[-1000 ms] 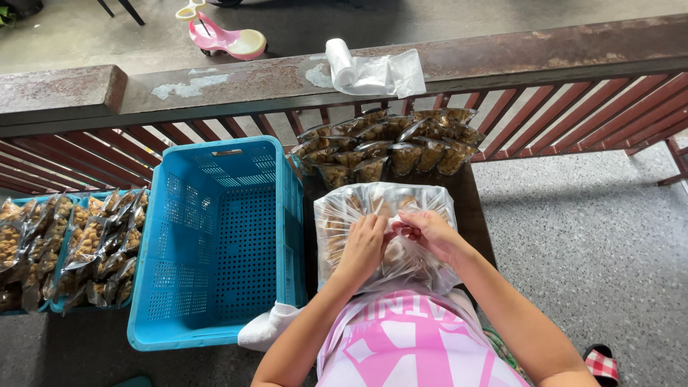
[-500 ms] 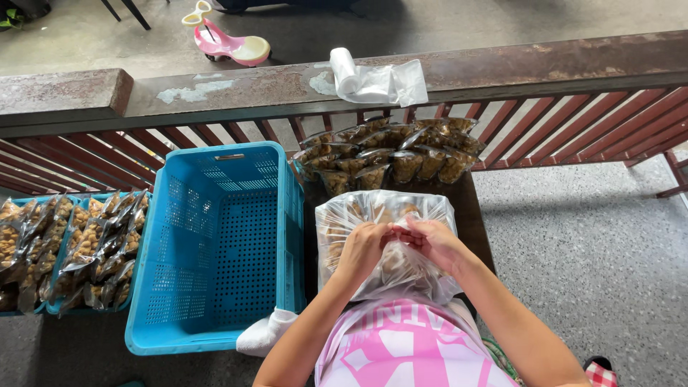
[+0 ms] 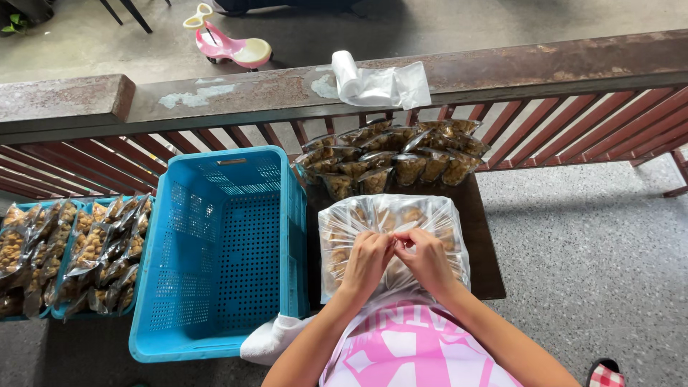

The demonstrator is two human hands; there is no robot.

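Observation:
A large clear plastic bag (image 3: pixel 358 222) filled with small snack packets rests on a dark table (image 3: pixel 481 244) in front of me. My left hand (image 3: pixel 367 259) and my right hand (image 3: pixel 426 258) meet over the bag's top, fingers pinching the gathered plastic at its mouth. Beyond the bag, a heap of small sealed packets of brown snacks (image 3: pixel 394 161) lies at the table's far edge.
An empty blue perforated crate (image 3: pixel 218 251) stands left of the table. Further left a blue tray (image 3: pixel 68 258) holds several more snack packets. A rusty railing (image 3: pixel 251 93) carries a roll of clear bags (image 3: pixel 376 82). A pink ride-on toy (image 3: pixel 229 44) sits beyond. A white cloth (image 3: pixel 272 337) lies by my left arm.
My hands have drawn closer together over the mouth of the bag, gathering the plastic. The red item seen at my right fingers earlier is hidden now.

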